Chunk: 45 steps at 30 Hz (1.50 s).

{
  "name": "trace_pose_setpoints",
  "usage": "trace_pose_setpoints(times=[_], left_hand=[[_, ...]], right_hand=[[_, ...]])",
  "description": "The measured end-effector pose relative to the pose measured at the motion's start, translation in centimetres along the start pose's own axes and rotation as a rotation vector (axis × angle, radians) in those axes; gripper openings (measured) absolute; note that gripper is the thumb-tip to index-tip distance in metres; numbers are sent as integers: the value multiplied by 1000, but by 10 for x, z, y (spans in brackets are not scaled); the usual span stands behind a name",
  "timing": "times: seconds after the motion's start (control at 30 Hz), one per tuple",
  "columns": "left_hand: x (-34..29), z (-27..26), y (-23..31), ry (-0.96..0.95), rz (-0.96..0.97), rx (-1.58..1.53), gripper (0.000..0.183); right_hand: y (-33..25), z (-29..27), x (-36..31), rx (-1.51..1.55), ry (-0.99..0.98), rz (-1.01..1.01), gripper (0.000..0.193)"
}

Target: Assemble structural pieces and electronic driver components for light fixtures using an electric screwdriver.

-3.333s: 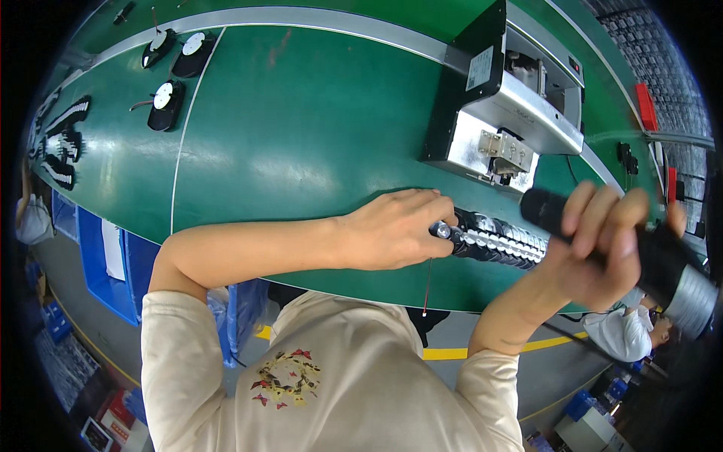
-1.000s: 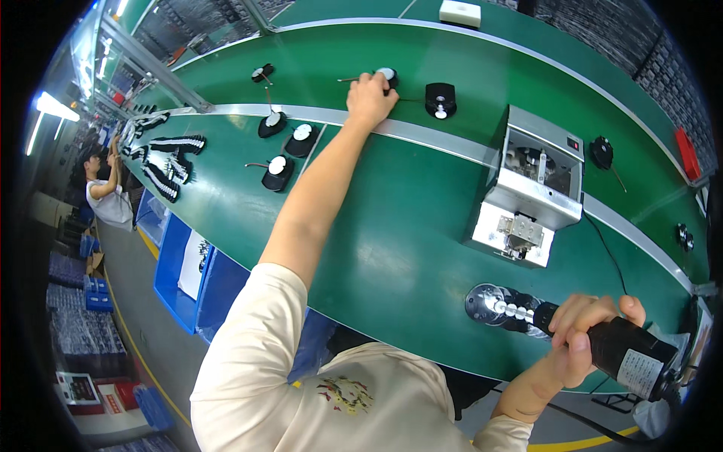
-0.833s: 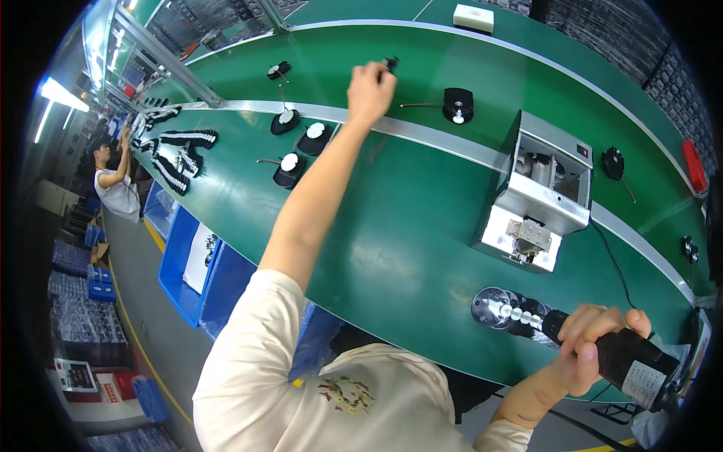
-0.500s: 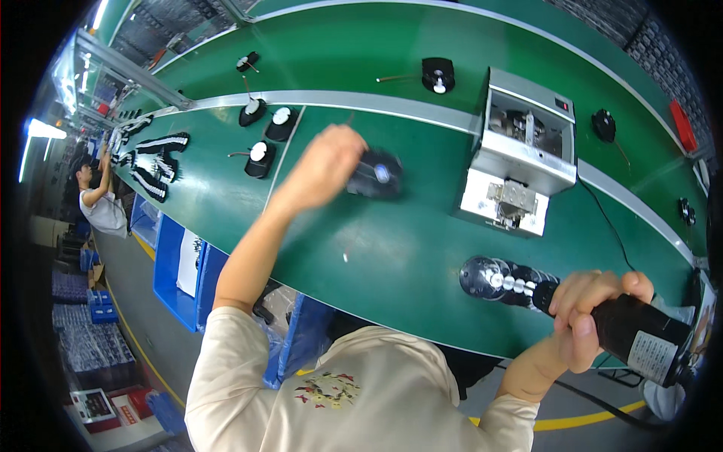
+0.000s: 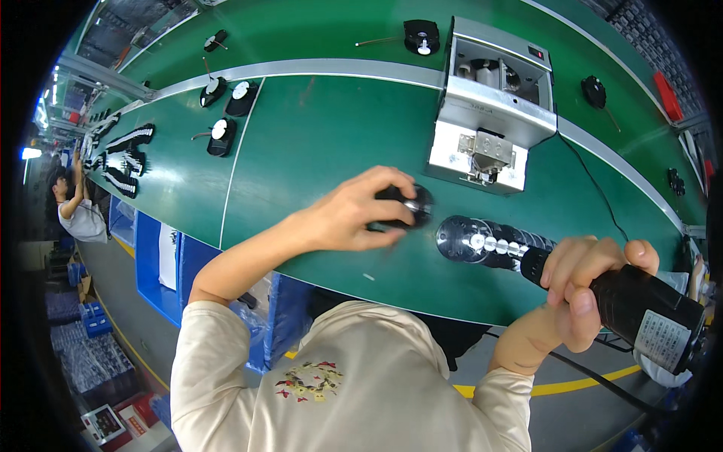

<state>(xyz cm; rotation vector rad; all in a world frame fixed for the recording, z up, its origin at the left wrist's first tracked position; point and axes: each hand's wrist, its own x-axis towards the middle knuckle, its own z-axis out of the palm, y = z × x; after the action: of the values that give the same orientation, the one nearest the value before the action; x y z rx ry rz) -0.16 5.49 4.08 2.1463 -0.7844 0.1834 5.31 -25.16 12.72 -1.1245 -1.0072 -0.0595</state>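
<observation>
My left hand (image 5: 354, 215) has its fingers closed around a small, rounded black part (image 5: 423, 203); my right hand (image 5: 591, 288) is wrapped round a black cylindrical power tool (image 5: 654, 301).

The black part, blurred, sits between the far and near edges of the smooth green table (image 5: 324, 143); I cannot tell whether it touches the surface. Just right of it, toward the near edge, lies a long, glossy black strip with shiny round discs (image 5: 486, 242). A boxy silver metal machine (image 5: 493, 107) stands at the far edge; three black oval parts with white discs (image 5: 220, 142) lie farther left.
</observation>
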Motion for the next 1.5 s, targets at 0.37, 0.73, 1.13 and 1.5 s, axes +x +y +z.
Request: trace_pose_setpoints(times=[0.37, 0.73, 1.13, 1.5], left_hand=[[24, 60, 26, -1, 74, -34, 25], [28, 73, 19, 16, 111, 44, 20], [19, 57, 1, 47, 167, 7, 13], [14, 62, -5, 69, 167, -37, 12]], right_hand=[[-9, 19, -4, 69, 213, 50, 83], [-5, 12, 28, 80, 94, 84, 57], [61, 35, 77, -331, 212, 4, 42], [37, 44, 57, 41, 143, 161, 47]])
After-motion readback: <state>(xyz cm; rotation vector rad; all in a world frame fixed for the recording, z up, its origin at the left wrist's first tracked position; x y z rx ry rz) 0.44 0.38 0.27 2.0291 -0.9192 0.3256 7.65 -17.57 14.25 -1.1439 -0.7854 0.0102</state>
